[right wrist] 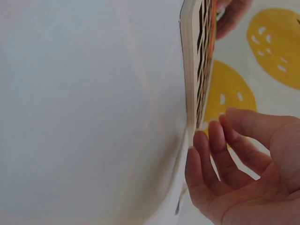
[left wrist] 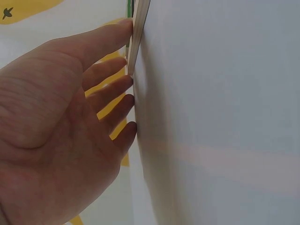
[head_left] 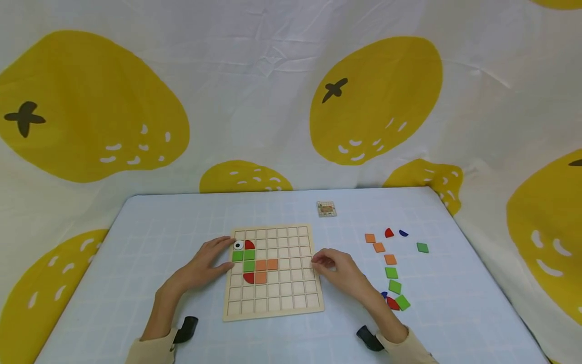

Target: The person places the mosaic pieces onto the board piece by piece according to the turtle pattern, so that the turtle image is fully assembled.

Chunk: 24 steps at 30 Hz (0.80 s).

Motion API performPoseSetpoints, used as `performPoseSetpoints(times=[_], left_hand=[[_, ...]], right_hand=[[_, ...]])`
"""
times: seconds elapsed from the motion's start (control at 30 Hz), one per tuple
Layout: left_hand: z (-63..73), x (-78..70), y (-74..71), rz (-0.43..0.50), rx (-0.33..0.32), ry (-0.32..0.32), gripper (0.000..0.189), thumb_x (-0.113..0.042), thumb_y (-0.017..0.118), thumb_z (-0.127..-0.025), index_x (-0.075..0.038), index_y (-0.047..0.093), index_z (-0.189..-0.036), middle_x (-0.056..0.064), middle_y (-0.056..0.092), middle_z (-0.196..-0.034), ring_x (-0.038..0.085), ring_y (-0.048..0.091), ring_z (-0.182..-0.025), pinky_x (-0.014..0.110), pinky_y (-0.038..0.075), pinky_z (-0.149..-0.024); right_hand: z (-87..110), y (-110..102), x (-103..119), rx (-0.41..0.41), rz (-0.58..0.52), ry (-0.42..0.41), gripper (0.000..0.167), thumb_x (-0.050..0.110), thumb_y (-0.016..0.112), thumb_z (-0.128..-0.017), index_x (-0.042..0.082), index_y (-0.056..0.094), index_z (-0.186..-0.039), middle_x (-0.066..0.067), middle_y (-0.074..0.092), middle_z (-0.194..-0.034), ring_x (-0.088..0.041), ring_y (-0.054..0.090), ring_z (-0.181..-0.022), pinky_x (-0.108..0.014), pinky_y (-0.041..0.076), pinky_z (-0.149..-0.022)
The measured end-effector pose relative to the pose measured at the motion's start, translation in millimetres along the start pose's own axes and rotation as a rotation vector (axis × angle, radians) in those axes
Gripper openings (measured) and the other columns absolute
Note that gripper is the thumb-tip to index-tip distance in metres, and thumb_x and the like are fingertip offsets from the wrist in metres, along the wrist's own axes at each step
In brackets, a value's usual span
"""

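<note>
A wooden grid board lies flat on the table. In its upper left cells sit a round eye piece, red quarter-round pieces, green squares and orange squares. My left hand touches the board's left edge with thumb and fingers extended; the left wrist view shows them along the wooden rim. Beside the right edge is my right hand, fingers loosely bent and thumb close to the index finger. No piece shows between its fingers in the right wrist view.
Loose orange squares, green squares, red pieces and blue pieces are scattered right of the board. A small patterned card lies behind it. A fruit-print cloth hangs at the table's back.
</note>
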<state>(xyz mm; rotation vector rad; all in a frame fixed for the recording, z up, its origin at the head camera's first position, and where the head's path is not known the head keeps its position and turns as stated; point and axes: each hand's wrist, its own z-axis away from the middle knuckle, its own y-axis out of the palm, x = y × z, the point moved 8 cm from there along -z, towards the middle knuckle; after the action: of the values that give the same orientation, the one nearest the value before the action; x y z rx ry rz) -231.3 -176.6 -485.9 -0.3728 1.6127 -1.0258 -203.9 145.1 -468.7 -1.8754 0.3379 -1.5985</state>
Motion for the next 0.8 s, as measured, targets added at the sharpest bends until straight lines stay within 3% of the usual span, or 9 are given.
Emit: performPoseSetpoints(times=[0.37, 0.8], left_hand=[[1.4, -2.2, -0.7, 0.006, 0.0, -0.003, 0.064, -0.027, 0.071, -0.099, -0.006, 0.045, -0.154, 0.022, 0.039, -0.158, 0.046, 0.03, -0.146, 0.068, 0.03, -0.114], [1.7, -4.4, -2.7, 0.008, 0.0, 0.006, 0.063, -0.027, 0.07, -0.1, -0.005, 0.045, -0.153, 0.023, 0.039, -0.158, 0.047, 0.029, -0.146, 0.069, 0.029, -0.113]], right_hand=[[30.8, -42, -33, -0.127, 0.089, 0.104, 0.011, 0.009, 0.077, -0.093, 0.012, 0.074, -0.103, 0.007, 0.069, -0.096, -0.011, 0.063, -0.09, -0.032, 0.058, -0.088], [73.3, -86, -59, -0.178, 0.158, 0.185, 0.019, 0.016, 0.076, -0.095, 0.012, 0.073, -0.114, 0.004, 0.072, -0.106, -0.017, 0.068, -0.098, -0.035, 0.059, -0.089]])
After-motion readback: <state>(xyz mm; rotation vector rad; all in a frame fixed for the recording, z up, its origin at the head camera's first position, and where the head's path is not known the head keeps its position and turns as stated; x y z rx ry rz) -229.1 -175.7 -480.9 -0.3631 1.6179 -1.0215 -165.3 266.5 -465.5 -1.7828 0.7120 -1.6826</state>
